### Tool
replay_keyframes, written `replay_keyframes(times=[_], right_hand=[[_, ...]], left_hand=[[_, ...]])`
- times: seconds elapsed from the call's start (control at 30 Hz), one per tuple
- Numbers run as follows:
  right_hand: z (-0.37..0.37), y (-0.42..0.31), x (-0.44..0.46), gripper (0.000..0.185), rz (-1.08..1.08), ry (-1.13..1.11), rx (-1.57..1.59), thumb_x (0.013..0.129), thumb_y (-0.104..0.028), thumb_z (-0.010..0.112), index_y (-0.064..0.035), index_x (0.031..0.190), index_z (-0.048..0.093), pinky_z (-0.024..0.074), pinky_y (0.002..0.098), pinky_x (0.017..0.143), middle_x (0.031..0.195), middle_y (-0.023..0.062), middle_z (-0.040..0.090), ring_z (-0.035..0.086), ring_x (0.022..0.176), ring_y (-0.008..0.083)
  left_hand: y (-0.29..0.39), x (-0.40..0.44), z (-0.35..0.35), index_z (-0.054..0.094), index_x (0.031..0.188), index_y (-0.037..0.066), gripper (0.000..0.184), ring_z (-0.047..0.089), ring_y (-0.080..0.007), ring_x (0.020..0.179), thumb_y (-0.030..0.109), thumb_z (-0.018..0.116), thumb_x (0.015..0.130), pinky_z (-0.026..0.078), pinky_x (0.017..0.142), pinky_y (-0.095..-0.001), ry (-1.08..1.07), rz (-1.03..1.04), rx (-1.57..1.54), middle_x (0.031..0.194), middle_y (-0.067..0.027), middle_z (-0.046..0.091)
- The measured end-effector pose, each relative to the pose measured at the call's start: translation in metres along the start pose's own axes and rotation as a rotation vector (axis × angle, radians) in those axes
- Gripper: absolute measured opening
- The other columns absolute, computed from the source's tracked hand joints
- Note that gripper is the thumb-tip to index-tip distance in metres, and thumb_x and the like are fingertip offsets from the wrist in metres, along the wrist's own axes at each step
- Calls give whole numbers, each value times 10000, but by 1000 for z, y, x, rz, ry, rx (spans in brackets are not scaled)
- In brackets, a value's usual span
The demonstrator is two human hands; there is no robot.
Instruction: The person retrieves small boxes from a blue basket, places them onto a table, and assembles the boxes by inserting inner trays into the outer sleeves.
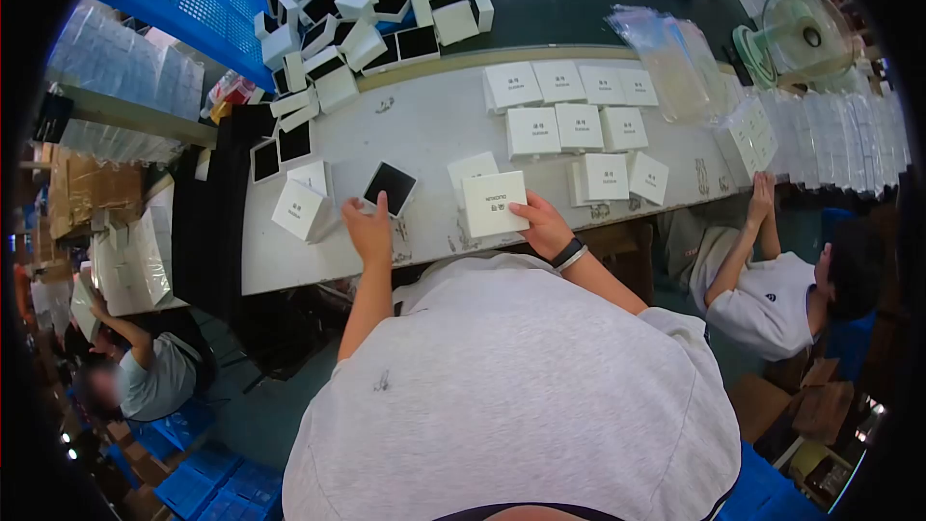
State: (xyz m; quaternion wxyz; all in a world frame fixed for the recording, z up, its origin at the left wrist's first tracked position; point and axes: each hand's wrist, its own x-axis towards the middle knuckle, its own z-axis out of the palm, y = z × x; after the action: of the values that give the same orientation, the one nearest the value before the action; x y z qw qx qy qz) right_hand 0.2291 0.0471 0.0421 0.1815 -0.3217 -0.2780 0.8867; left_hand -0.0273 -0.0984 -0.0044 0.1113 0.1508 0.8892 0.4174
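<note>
My right hand (pixel 547 229) is closed on the right side of a white printed box (pixel 492 207), its lettering upside down from here. Behind that box, another white box (pixel 471 168) lies partly hidden on the table. My left hand (pixel 369 232) is at a small white box half with a black inside (pixel 392 188); the thumb reaches over its near edge and the curled fingers are at its left corner. Left of this hand, a printed white box (pixel 299 209) leans on another white piece. Two black-lined halves (pixel 280 151) lie further left.
Rows of printed white boxes (pixel 579 125) stand at the right. A heap of box halves (pixel 367 10) spills from a blue crate (pixel 183 10). Clear plastic bags (pixel 666 53) and a fan (pixel 805 34) are back right. Co-workers sit at the right (pixel 781 299) and left (pixel 159 371).
</note>
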Motion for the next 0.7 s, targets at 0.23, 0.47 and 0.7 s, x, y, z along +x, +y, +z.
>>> replay_keyframes(times=[0.23, 0.47, 0.7], right_hand=[[-28, -72, -4, 434, -164, 124, -137, 878, -128, 551, -43, 1265, 374, 457, 282, 824, 1086, 93, 579, 561, 982, 154], [2, -70, 3, 425, -228, 84, -378, 895, -168, 532, -44, 1270, 373, 439, 249, 798, 1017, 75, 595, 544, 934, 111], [22, -67, -6, 455, -246, -70, -436, 898, -148, 524, -62, 1303, 334, 418, 257, 826, 1054, 86, 566, 525, 951, 110]], left_hand=[[-42, 7, 69, 573, 938, 18, 221, 580, -201, 712, 204, 620, 827, 460, 686, -317, 265, -215, -61, 799, -75, 616], [86, -38, -12, 637, 956, 18, 184, 554, -99, 728, 146, 618, 825, 436, 669, -225, -436, 133, -238, 816, -49, 634], [129, -54, -37, 656, 895, 23, 158, 538, -132, 814, 31, 671, 737, 422, 704, -225, -536, 216, -381, 876, -49, 583]])
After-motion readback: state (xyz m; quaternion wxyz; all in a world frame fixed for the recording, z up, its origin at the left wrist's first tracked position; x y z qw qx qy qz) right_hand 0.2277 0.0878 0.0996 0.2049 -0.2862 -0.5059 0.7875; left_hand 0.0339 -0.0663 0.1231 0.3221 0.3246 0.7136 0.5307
